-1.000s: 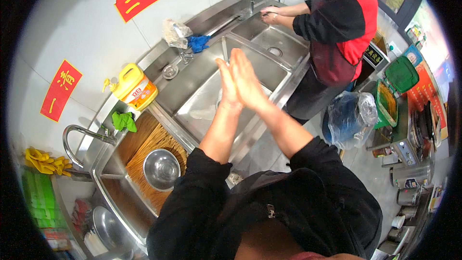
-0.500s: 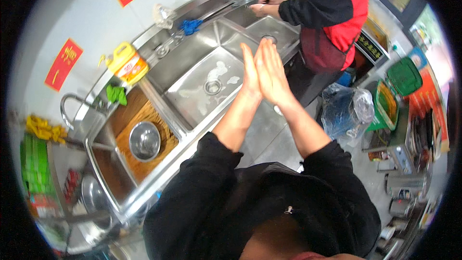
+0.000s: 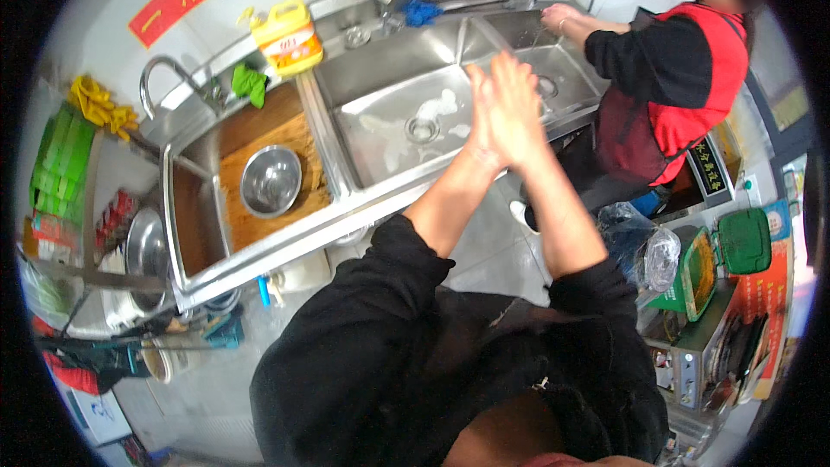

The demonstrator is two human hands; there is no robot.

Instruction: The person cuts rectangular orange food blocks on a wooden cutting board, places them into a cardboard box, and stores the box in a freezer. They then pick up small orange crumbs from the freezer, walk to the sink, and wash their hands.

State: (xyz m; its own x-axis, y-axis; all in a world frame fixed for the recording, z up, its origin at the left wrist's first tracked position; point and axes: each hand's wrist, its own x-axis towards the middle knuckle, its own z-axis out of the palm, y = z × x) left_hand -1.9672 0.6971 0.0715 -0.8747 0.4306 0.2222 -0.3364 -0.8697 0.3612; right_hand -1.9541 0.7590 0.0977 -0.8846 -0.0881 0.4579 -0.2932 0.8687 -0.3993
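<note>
Palm against palm, my left hand (image 3: 481,121) and my right hand (image 3: 517,112) meet in front of me at the sink's front edge. Their fingers are stretched out, and no object shows between them, though the touching palms are hidden. Beyond my hands lies the middle steel sink basin (image 3: 380,125), with patches of white foam and a drain (image 3: 422,129). In the left basin a metal bowl (image 3: 271,181) rests on a wooden board (image 3: 307,151).
A co-worker (image 3: 661,104) in a red apron stands at the right basin, hands under a tap. A yellow jug (image 3: 288,39), green cloth (image 3: 250,84) and blue cloth (image 3: 421,11) sit along the sink's back ledge. A green bin (image 3: 692,272) stands at the right.
The view has turned, so the sinks lie more level and the co-worker sits further right. My palms stay together, but the fingers have shifted, the right hand's now more spread.
</note>
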